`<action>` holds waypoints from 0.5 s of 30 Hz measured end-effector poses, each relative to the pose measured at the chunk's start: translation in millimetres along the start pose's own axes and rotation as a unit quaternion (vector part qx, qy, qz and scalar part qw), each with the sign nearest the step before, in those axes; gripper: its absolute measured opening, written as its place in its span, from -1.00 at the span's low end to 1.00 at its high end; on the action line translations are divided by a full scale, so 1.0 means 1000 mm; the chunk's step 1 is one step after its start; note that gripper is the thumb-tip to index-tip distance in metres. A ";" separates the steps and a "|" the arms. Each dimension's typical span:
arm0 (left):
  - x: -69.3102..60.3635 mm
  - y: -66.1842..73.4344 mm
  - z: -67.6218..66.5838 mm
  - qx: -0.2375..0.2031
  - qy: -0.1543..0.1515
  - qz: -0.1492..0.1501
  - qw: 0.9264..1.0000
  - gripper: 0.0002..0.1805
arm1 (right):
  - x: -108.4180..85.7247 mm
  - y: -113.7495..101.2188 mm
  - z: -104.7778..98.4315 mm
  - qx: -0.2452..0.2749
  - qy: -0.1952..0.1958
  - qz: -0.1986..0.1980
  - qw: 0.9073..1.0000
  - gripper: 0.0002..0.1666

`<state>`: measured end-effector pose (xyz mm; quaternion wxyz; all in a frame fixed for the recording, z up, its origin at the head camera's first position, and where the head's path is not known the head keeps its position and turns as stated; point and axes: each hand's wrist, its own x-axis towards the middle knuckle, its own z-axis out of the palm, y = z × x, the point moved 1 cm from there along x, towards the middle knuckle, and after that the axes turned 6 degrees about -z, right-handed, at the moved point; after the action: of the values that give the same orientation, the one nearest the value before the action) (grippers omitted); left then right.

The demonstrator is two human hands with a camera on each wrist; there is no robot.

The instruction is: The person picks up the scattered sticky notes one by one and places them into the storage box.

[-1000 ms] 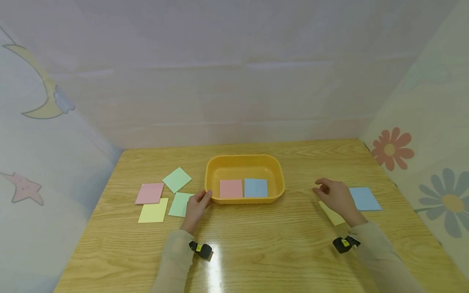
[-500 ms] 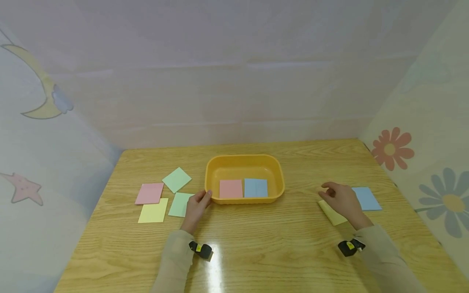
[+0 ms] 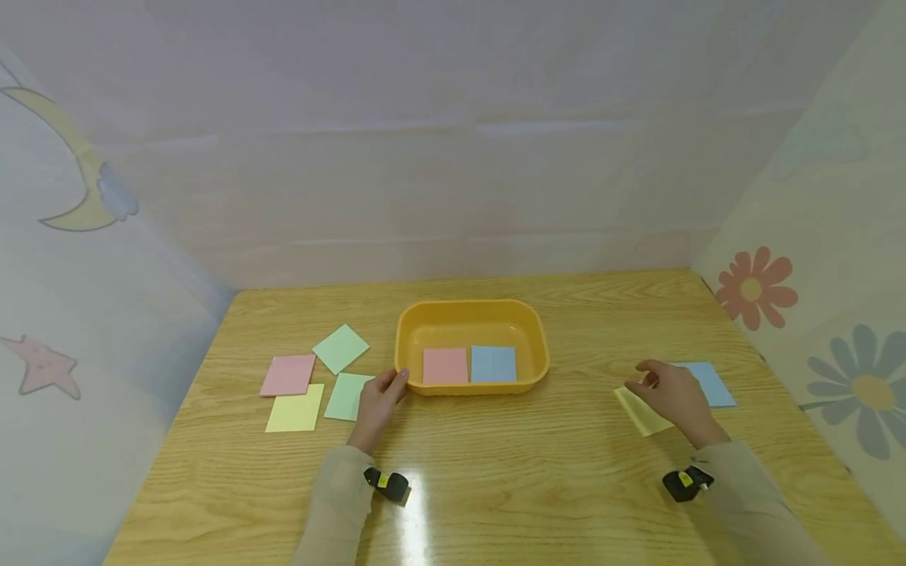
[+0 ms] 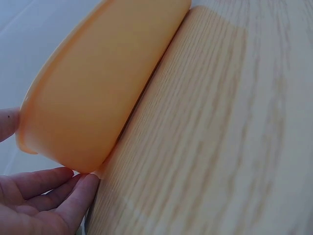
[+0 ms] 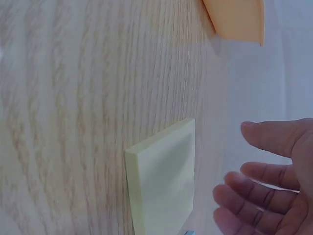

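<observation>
Left hand (image 3: 380,405) grips an orange rectangular plastic tray (image 3: 470,312); to its right, the relaxed, empty right hand (image 3: 675,397) hovers by a square yellow paper pad (image 3: 642,413), apparently reaching, with a pinch needed next.

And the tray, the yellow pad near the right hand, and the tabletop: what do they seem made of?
Tray: probably smooth plastic with a soft sheen; its thin, rounded walls look moulded.
Yellow pad: likely matte paper, a thick flat-sided block; single sheets can't be told apart.
Tabletop: wood or wood-look laminate, slightly glossy; grain and a bright reflection show.
</observation>
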<state>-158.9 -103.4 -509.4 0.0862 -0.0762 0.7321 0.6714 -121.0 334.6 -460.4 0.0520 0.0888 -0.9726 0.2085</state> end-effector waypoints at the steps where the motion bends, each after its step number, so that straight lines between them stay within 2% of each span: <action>1: 0.000 0.000 0.000 0.000 0.000 0.000 1.000 -0.41 | -0.001 0.001 -0.001 -0.001 -0.005 0.005 1.000 -0.49; 4: 0.000 0.000 0.000 -0.001 -0.003 -0.001 1.000 -0.40 | -0.003 0.004 -0.002 -0.007 -0.025 0.023 0.999 -0.41; 9: 0.000 0.002 -0.001 -0.004 -0.007 -0.006 1.000 -0.44 | -0.006 0.008 -0.006 -0.014 -0.081 0.057 0.995 -0.25; 15: 0.002 0.002 -0.002 -0.004 -0.009 -0.017 1.000 -0.48 | -0.009 0.013 -0.009 -0.046 -0.121 0.073 0.989 -0.15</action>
<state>-161.8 -105.3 -507.9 0.1041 -0.0826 0.7269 0.6738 -114.6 351.1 -458.7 -0.0773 0.0393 -0.9842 0.1543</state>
